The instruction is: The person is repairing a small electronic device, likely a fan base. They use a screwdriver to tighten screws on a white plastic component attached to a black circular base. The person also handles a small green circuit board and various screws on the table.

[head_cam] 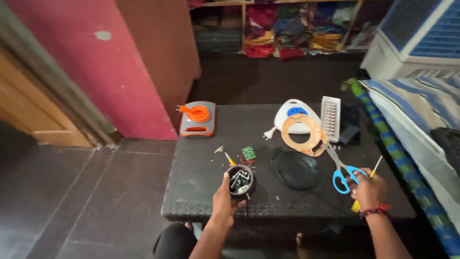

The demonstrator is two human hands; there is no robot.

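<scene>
Far left on the dark textured table: grey-orange flat reel w/ coiled orange cord, sits at the back-left corner, near the edge. Fwd of it a small yellow-handled tool and a green circuit board, tiny loose bits scattered around.

Left hand at the front edge, fingers curled round a small round black housing, open top, wires and metal bits inside; thumb on its left rim, other fingers wrapped underneath, mostly hidden. Housing rests just inside the front edge.

Centre: round black matte lid lying flat, just right of the housing, not touching. Behind it a tan ring-shaped tape roll leaning on a white rounded extension box w/ blue centre. White ribbed rectangular panel beside it, dark boxy items past that.

Right hand near the front-right corner, fist closed on a thin yellow-handled screwdriver, shaft poking up-right, handle end below the fist. Blue-handled scissors lie w/ loops touching the fingers, blades pointing toward the tape roll.

Open tabletop between both hands along the front; striped bedding crowds the right side
</scene>
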